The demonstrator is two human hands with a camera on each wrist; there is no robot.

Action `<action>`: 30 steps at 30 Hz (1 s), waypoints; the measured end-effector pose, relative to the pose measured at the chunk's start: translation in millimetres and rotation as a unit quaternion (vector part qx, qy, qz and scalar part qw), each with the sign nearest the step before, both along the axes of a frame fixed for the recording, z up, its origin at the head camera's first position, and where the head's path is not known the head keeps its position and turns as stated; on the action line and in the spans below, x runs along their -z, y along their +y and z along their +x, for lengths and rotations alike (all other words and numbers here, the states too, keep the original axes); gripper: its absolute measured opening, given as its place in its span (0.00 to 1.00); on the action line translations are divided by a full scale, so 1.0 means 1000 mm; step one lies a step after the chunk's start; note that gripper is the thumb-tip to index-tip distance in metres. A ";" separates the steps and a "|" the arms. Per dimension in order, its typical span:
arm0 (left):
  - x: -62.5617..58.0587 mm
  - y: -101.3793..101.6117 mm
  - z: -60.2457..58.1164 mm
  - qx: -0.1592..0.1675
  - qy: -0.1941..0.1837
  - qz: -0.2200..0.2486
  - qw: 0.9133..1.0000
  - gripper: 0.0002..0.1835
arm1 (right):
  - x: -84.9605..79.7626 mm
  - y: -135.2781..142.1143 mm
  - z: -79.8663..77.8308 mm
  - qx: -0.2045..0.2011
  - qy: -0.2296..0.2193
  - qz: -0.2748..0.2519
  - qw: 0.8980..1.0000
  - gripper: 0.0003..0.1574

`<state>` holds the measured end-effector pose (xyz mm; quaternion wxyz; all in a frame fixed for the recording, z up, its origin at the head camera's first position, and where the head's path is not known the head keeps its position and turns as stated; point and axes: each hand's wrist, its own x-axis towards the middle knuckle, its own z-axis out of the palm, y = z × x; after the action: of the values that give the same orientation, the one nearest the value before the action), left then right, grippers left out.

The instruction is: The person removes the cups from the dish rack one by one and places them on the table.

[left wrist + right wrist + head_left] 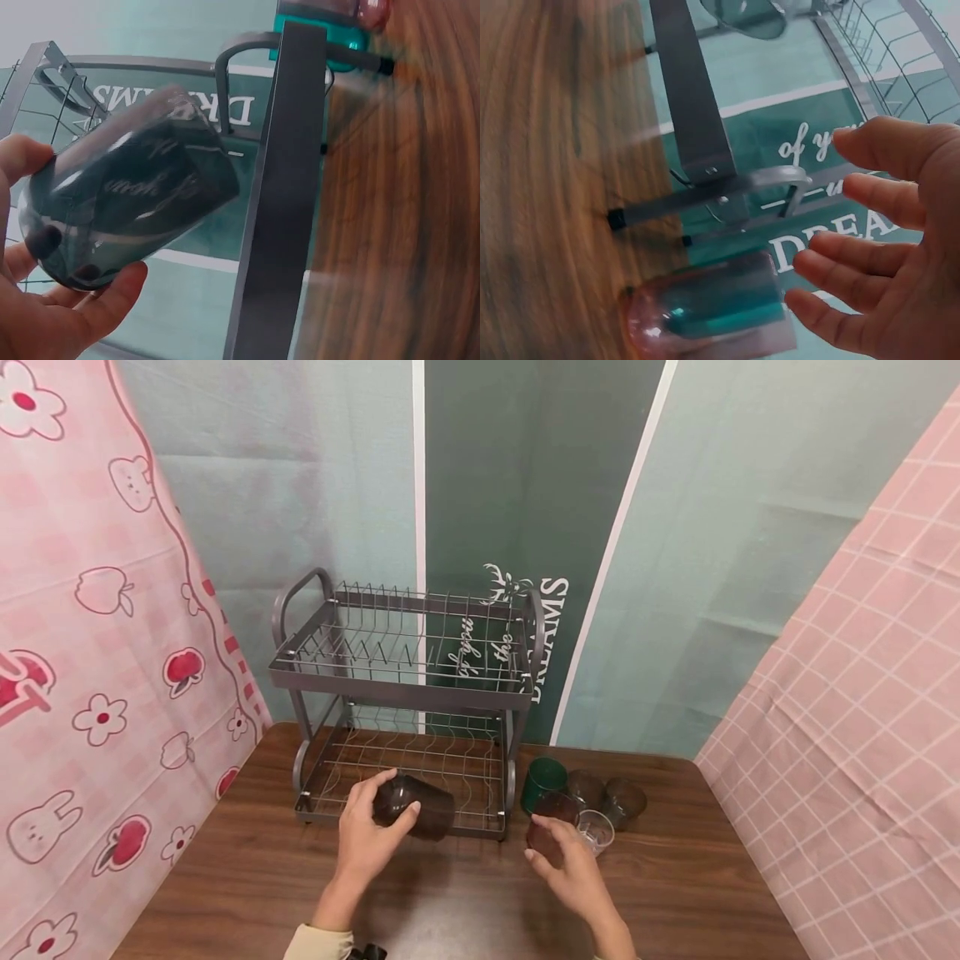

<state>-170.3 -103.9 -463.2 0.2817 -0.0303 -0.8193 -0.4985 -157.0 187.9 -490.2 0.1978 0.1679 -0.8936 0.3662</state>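
Observation:
My left hand (372, 827) grips a dark, see-through glass (427, 808) round its rounded base. The glass is tilted on its side, in front of the lower tier of the dish rack (405, 693). In the left wrist view the glass (142, 187) has its wider end pointing right. My right hand (573, 868) is held near a reddish clear glass (542, 837), with nothing in its fingers. In the right wrist view the fingers of the right hand (885, 255) are spread and slightly bent, apart from the reddish glass (712, 311).
Behind the reddish glass stand a green glass (543, 783), a small clear glass (597, 832) and two brownish clear glasses (625, 800). The grey two-tier rack stands on the brown wooden table (660, 893). Fabric hangs (840, 677) close round the back and sides.

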 end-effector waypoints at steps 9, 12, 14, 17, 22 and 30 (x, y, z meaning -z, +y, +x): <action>0.013 0.013 -0.001 0.023 -0.018 0.078 0.997 0.26 | 0.009 -0.018 -0.001 -0.035 -0.008 -0.124 0.992 0.28; 0.018 0.018 -0.001 0.037 -0.024 0.102 0.994 0.25 | 0.012 -0.025 -0.001 -0.052 -0.015 -0.154 0.987 0.30; 0.019 0.022 0.000 0.041 -0.027 0.115 0.992 0.25 | 0.013 -0.030 -0.001 -0.058 -0.024 -0.174 0.983 0.31; 0.008 0.028 0.007 0.041 -0.044 0.127 0.990 0.24 | 0.011 -0.035 0.002 -0.063 -0.043 -0.206 0.976 0.31; 0.008 0.033 0.009 0.054 -0.061 0.160 0.984 0.22 | 0.000 -0.042 0.005 -0.091 -0.073 -0.272 0.955 0.29; 0.031 0.039 0.000 0.101 -0.098 0.223 0.965 0.20 | 0.016 -0.042 -0.007 -0.133 -0.107 -0.337 0.926 0.33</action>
<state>-170.2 -65.0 -494.6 0.1484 -0.0002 -0.7040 -0.6946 -163.6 146.0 -505.8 0.0957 0.1689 -0.7029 0.6843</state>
